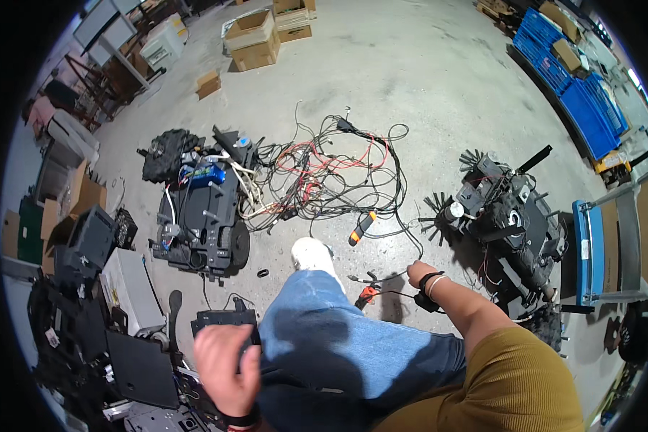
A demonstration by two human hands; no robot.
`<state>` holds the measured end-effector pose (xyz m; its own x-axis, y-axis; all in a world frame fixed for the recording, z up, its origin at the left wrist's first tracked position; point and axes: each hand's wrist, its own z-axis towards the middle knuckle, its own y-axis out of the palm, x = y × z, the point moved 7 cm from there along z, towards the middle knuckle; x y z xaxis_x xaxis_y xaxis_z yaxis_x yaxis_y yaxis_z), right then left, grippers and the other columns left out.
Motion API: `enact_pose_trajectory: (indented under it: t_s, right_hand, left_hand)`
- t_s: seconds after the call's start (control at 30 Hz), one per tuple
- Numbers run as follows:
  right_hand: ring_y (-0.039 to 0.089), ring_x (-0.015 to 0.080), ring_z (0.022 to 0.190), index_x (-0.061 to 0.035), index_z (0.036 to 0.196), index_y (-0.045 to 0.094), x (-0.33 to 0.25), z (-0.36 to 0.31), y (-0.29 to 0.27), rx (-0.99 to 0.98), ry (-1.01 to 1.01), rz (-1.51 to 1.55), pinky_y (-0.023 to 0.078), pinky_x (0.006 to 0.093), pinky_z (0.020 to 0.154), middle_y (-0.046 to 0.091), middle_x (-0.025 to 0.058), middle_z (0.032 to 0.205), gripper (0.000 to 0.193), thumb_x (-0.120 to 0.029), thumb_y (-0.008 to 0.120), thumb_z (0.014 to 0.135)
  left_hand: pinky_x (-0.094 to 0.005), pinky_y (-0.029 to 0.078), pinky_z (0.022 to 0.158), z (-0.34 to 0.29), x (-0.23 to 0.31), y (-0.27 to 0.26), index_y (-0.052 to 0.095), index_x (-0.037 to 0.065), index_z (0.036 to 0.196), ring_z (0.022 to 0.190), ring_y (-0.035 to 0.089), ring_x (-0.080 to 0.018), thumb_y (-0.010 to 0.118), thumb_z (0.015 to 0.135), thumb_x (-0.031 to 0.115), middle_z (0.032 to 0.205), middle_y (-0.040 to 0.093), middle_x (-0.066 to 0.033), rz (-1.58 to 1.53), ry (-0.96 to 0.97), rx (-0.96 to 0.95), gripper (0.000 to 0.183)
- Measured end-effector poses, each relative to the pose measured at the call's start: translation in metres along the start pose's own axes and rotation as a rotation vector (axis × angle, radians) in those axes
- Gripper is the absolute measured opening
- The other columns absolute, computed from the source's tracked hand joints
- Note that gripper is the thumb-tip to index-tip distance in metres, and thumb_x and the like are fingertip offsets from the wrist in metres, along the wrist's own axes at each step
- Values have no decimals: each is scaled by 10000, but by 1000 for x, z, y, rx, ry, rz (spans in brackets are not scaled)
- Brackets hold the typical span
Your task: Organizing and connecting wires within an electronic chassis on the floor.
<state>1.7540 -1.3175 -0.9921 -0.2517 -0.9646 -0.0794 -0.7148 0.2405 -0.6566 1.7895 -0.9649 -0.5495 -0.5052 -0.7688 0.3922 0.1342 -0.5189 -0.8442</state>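
My right hand (419, 276) is closed in a pinch on a black cable (412, 245) that runs up toward a large tangle of black and red cables (338, 173) on the floor. A black adapter-like block (429, 301) hangs by its wrist. My left hand (227, 367), smeared a little by motion, has its thumb apart from the fingers and nothing visible in it. Below it lies a flat black part (227, 317). An orange-and-black handheld tool (362, 228) lies by the tangle. Near my knee is a red-handled tool (368, 294).
Partly dismantled black wheeled machines stand at left (201, 209) and right (511, 223), the right one with stiff brushes. Black panels (140, 367) and a white box (132, 288) crowd the lower left. Cardboard boxes (255, 50) and blue crates (590, 115) stand farther off. Another person (61, 126) bends at far left.
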Motion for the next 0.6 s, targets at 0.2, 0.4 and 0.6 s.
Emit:
enact_pose_trajectory:
  t_s: [0.2, 0.4, 0.6]
  right_hand:
    - [569, 329, 1026, -55, 1021, 638, 17, 35, -27, 82, -22, 55, 479, 401, 842, 569, 177, 1119, 267, -130, 484, 815]
    - [570, 301, 1038, -66, 1024, 642, 46, 124, -46, 106, 108, 136, 485, 417, 838, 578, 136, 1131, 267, -136, 450, 853]
    - [559, 350, 1025, -13, 1007, 612, 60, 229, -76, 391, 336, 409, 468, 416, 860, 586, 186, 1071, 286, -226, 514, 843]
  left_hand:
    - [-400, 423, 806, 48, 60, 111, 589, 29, 890, 853, 559, -259, 667, 720, 197, 862, 586, -100, 61, 279, -523, 251]
    - [-463, 392, 910, 71, 83, 175, 580, 18, 1070, 982, 563, -287, 617, 799, 227, 1026, 604, -135, 140, 254, -795, 344]
    - [-544, 299, 989, 104, 34, 171, 549, 17, 1116, 1087, 522, -295, 641, 755, 263, 1109, 581, -128, -9, 135, -955, 446]
